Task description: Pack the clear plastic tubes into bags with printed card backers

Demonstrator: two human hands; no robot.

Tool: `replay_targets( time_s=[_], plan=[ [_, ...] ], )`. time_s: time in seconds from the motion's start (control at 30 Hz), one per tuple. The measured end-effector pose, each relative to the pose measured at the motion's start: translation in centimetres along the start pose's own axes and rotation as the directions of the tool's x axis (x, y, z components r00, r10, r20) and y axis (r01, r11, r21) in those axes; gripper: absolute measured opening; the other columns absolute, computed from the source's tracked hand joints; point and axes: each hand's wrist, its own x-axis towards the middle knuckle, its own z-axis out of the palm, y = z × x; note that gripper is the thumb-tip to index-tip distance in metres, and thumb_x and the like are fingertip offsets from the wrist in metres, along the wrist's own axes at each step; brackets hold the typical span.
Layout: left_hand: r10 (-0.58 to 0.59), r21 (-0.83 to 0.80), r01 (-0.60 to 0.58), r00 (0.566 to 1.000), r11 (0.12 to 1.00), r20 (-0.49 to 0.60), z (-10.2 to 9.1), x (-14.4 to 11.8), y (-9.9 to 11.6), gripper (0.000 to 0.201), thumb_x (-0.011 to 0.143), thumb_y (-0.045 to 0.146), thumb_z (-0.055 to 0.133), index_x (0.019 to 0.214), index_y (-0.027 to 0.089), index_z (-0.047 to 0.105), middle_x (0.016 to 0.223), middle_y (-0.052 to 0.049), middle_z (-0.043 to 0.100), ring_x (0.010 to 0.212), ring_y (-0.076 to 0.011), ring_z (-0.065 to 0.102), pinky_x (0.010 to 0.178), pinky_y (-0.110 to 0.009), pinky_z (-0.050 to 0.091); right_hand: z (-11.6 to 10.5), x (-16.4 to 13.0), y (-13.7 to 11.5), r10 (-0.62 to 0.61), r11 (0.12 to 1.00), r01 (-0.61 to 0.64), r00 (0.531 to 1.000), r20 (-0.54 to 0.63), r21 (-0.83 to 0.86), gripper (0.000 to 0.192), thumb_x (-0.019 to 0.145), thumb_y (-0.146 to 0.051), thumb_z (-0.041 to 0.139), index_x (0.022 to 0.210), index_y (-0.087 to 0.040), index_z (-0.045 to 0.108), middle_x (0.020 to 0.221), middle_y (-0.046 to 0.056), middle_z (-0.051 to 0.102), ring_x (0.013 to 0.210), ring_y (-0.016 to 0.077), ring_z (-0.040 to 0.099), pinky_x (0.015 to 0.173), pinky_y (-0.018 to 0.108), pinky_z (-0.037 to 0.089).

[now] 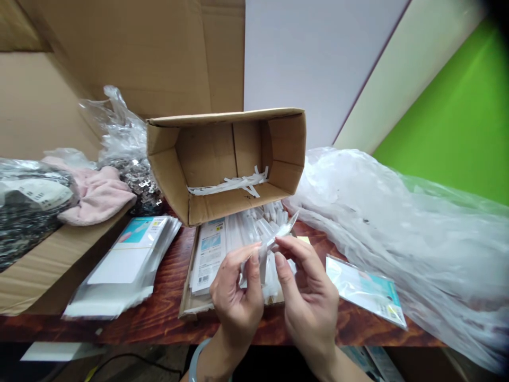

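Note:
My left hand (238, 292) and my right hand (312, 297) are raised in front of a tray, thumbs and forefingers pinched. Between them is a small clear plastic piece (264, 257), whose exact kind I cannot make out. Just behind the fingers, the shallow cardboard tray (186, 297) holds many clear plastic strips (242, 228). Flat printed packets (207, 254) with a barcode lie at its left side. To the right of my right hand, a single clear packet with a white and teal card (368, 292) rests on the table.
An open cardboard box (246, 207) lies on its side behind the tray, with white paper strips inside. Stacked packets (123, 265) lie at left, beside a carton holding a pink cloth (93, 193). A large clear plastic bag (382, 212) covers the right. The wooden table (167, 297) ends near my wrists.

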Motion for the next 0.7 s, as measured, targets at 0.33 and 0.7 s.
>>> replay_targets(
  time_s=[0.33,0.7],
  plan=[
    [0.08,-0.115,-0.085,0.996,0.99,-0.04,-0.1,0.0,-0.1,0.03,0.085,-0.003,0.056,0.106,0.016,0.067,0.101,-0.004,0.071,0.096,-0.0178,0.067,0.096,-0.04,0.053,0.1,1.1,-2.0,0.316,0.846,-0.387,0.918,0.24,0.367,0.006,0.083,-0.022,0.072,0.089,-0.023,0.073,0.083,-0.001,0.07,0.078,0.008,0.066,0.074,0.016,0.054],
    [0.083,-0.15,-0.091,0.994,0.984,-0.064,-0.1,-0.5,0.1,0.029,0.086,0.0,0.056,0.109,0.015,0.067,0.104,-0.007,0.071,0.099,-0.0223,0.067,0.099,-0.052,0.051,1.0,0.3,-2.2,0.175,0.924,-0.181,0.983,0.05,0.336,0.013,0.075,-0.01,0.077,0.079,-0.022,0.072,0.08,-0.002,0.067,0.077,0.0091,0.066,0.073,0.018,0.055]
  ],
)
